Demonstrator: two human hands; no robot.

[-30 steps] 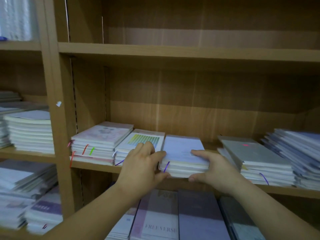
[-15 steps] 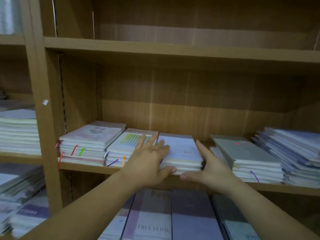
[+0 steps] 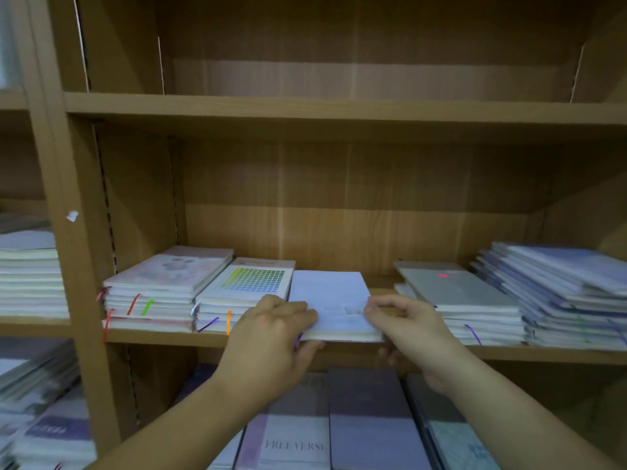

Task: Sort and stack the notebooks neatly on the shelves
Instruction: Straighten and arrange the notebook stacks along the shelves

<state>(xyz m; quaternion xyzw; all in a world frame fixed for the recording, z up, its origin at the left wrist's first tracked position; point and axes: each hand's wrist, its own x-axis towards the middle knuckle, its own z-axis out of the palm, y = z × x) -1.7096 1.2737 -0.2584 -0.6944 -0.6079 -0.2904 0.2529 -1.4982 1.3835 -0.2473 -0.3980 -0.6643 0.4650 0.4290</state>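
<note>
Writing: a notebook at the bottom middle of the frame, on the lower shelf, says "FREE VERSE" on its cover.
Other writing: a purple label at the lower left has letters, but they are too blurry to read.
Task thing: the pale blue notebook pile lies flat on the middle shelf, in the centre of the frame, with its front edge at the lip of the shelf.
Left hand: grasping the pile's left side, bent fingers on top and thumb under the front.
Right hand: grasping the pile's right front corner with curled fingers.
Neighbours: the colour grid pile is just beside the pale blue pile on the left, and the pink pile is further left. The grey pile with a pink sticker sits to the right.
Change: half a second ago both hands had straight fingers against the pile. Now the fingers are bent and hold it.
</note>
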